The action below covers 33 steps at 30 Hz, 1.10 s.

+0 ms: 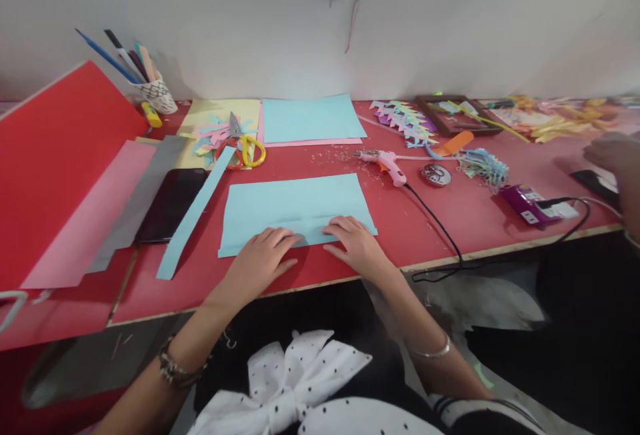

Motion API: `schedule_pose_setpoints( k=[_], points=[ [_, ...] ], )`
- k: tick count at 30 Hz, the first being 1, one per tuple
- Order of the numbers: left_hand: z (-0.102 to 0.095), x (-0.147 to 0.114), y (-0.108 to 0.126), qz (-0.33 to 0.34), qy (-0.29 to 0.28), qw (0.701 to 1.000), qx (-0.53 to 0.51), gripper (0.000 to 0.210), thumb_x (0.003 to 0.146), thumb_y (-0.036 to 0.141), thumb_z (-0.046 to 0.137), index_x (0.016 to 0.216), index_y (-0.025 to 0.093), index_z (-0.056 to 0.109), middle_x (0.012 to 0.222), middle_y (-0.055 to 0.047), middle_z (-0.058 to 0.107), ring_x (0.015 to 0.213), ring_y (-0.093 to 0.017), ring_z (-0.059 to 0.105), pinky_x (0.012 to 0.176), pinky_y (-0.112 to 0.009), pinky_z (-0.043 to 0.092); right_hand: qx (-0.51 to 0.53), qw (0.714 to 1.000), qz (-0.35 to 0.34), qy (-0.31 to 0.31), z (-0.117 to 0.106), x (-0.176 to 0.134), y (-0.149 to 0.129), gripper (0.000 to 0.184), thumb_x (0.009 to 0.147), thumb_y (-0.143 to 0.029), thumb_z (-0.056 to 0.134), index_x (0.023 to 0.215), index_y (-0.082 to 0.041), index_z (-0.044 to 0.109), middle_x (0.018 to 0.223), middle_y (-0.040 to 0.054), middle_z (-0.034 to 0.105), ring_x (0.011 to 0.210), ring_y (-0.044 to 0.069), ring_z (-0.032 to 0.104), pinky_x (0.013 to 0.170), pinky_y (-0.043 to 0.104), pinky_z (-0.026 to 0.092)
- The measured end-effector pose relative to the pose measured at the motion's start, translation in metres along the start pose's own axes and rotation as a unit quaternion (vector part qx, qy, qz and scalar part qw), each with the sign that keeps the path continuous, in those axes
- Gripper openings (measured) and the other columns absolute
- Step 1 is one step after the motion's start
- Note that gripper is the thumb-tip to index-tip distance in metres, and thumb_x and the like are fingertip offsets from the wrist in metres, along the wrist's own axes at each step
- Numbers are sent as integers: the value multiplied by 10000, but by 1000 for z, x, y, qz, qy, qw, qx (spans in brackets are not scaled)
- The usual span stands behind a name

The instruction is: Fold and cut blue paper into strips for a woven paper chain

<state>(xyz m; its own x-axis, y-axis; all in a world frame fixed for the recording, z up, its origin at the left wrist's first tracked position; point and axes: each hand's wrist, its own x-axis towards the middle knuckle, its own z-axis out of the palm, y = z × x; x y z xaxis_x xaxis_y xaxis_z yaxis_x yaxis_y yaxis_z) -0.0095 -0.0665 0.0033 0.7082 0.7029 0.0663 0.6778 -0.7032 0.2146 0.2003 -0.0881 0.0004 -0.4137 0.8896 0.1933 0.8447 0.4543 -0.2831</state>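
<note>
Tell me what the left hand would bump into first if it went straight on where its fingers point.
Most likely the right hand, across a short gap. The left hand appears to rest on the light blue paper sheet, so it would slide along that; exact finger heights are hard to judge.

Between the near light-blue sheet (295,202) and the pink glue gun (383,160), the table (400,232) leaves room for a hand. A black cord (440,224) bars low passage rightward; leftward, the narrow blue strip (197,212) and smartphone (167,205) obstruct.
</note>
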Motion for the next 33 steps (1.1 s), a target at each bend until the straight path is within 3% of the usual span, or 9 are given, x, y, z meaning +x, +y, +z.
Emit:
schedule_pose_setpoints(
  k=[4, 7, 16, 22, 28, 33],
  points=[
    [-5, 20, 0, 6, -20, 1000, 17, 139, 820, 134, 485, 894, 140, 603, 846, -71, 619, 813, -221, 579, 686, -332, 462, -35, 998, 1, -43, -4, 9, -5, 133, 804, -254, 562, 890, -157, 591, 883, 65, 594, 838, 199, 523, 714, 306, 412],
    [-4, 27, -1, -3, -7, 1000, 3, 153, 823, 98, 454, 764, 132, 591, 758, -62, 604, 739, -204, 580, 649, -315, 456, -33, 998, -19, -45, -4, 11, -11, 186, 784, -277, 591, 927, -159, 586, 901, 59, 588, 848, 194, 510, 727, 295, 400],
    [14, 24, 0, -52, 56, 994, -72, 39, 808, 147, 502, 788, 158, 533, 782, -40, 581, 761, -186, 560, 673, -302, 462, -31, 997, 70, -12, 16, 23, -26, 58, 799, -178, 514, 828, -176, 565, 862, 51, 580, 825, 197, 497, 698, 291, 358],
    [14, 1, -14, -79, 106, 982, -132, 148, 849, 154, 382, 774, 194, 504, 788, -24, 555, 752, -161, 555, 695, -290, 465, -22, 996, 77, 24, 20, 20, -24, 103, 814, -160, 451, 785, -201, 540, 826, 40, 569, 788, 185, 487, 689, 278, 345],
    [7, -34, -39, -176, 134, 964, -149, 164, 827, 229, 350, 814, 205, 512, 803, -37, 559, 765, -183, 564, 699, -298, 475, -5, 997, 80, 11, 19, 21, -24, 95, 802, -147, 461, 777, -198, 537, 827, 36, 573, 788, 181, 487, 698, 271, 351],
    [5, -50, -50, -262, 174, 944, -103, 218, 774, 217, 372, 958, 195, 487, 762, -25, 544, 687, -178, 564, 610, -279, 471, -3, 996, 85, 7, 18, 21, -23, 98, 804, -153, 455, 772, -202, 533, 833, 41, 565, 784, 184, 486, 696, 279, 364]
  ],
)
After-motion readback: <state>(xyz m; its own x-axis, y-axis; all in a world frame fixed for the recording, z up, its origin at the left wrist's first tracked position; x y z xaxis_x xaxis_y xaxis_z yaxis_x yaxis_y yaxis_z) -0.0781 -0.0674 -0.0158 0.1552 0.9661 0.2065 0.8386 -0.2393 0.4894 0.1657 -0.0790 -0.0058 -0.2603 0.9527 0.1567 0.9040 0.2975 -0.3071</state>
